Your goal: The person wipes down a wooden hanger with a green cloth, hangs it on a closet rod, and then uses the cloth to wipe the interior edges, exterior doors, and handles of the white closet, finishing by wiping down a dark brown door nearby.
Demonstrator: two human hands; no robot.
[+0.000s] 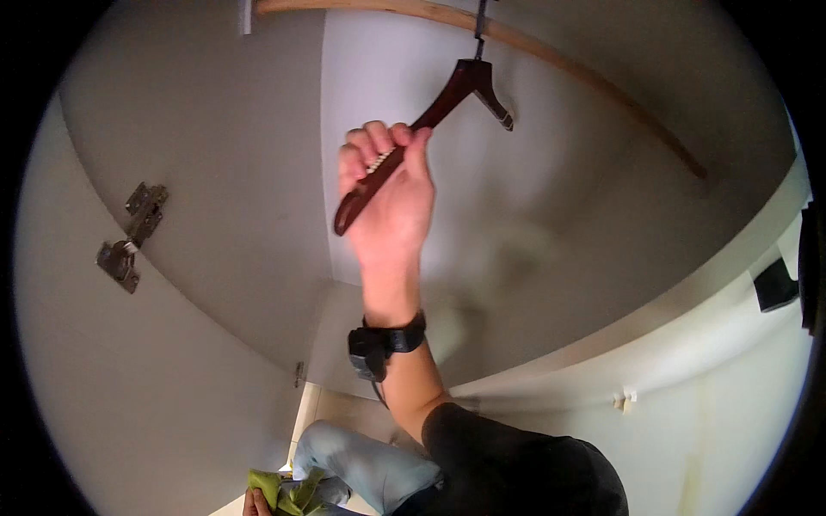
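The largest thing is the pale grey and white interior of a cabinet point(551, 215); on its left side stands a wide, flat, white door point(86, 370); at the lower edge there is a black cloth sleeve point(525, 464), and to the left of it a leg in light blue trousers point(370, 464); across the top runs a long, round, light-brown wooden rod point(568, 64); from this rod hangs a dark-brown, glossy wooden hanger point(443, 99) with a metal hook, tilted, its left arm pointing down; the right hand point(387, 189) is clamped on this left arm, with the palm toward the camera; a silver metal hinge point(148, 208) is fixed at the door edge; a black wrist strap point(404, 338) with a small box goes around the right wrist; low on the left, near the trousers, is a crumpled yellow-green cloth point(265, 486); the left hand point(255, 503), only partly visible, is closed on it.
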